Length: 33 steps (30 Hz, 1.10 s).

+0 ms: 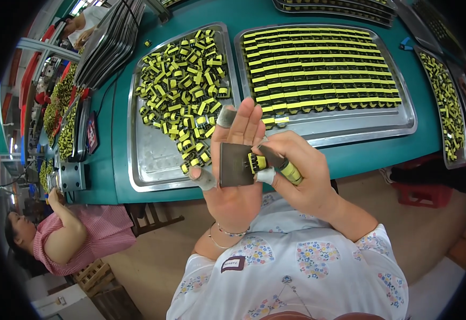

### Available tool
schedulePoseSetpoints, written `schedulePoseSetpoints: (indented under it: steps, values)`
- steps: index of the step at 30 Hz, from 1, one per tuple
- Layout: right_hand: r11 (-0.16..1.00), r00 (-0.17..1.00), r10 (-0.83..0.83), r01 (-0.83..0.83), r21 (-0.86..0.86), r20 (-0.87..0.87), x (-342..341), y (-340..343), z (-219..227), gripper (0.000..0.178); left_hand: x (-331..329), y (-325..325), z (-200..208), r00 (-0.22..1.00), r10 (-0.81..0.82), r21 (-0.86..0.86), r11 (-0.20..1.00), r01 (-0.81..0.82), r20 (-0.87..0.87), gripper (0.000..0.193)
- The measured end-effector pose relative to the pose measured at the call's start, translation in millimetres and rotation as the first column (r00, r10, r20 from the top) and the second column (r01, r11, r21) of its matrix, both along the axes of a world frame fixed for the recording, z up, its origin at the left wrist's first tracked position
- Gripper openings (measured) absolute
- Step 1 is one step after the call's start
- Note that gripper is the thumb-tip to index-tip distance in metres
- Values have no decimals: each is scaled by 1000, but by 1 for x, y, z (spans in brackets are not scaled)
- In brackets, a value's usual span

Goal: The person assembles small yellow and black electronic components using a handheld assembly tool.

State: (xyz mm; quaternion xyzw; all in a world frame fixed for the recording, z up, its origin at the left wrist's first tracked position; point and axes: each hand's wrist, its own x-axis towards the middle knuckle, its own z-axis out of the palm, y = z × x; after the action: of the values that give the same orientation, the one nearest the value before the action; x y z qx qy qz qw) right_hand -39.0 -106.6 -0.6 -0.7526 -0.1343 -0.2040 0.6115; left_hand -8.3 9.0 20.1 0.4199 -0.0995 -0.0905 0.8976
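Observation:
My left hand [237, 198] is palm up with its fingers stretched out. A dark square plate [233, 166] lies across its palm. My right hand [310, 173] pinches a small yellow-and-black coil part [255, 162] with several dark pins at the plate's right edge. Something with a dark end and a yellow-green body [290, 173] is also in the right hand; its kind cannot be made out. Pale covers wrap some fingertips. Beyond the hands, similar coil parts [185, 80] lie jumbled in the left metal tray [147, 154], while the right metal tray [350, 130] has them in straight rows.
The trays rest on a green table [102, 176]. Stacked dark trays [107, 48] lean at the far left; another tray of parts [446, 106] is at the right. A person in pink [83, 234] works at the left. A red stool [425, 194] stands beneath the table's right side.

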Motion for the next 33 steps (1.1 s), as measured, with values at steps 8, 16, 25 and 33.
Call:
schedulePoseSetpoints:
  steps: [8, 16, 25, 33]
  values:
    - [987, 999, -31, 34, -154, 21, -4, -3, 12, 44, -1, 0, -11, 985, 10, 147, 989, -36, 174, 96]
    - [985, 999, -10, 17, -171, 45, -1, -6, 10, 41, -2, 0, -8, 991, -27, 295, 955, -12, 128, 110]
    - [1000, 1000, 20, -20, -19, -3, -3, -3, 4, 28, -5, 4, -11, 975, -154, 357, 930, 88, 162, 119]
    - [976, 972, 214, -209, 63, -94, 6, -16, 6, 26, -6, 9, -8, 970, -146, 473, 880, 37, 195, 126]
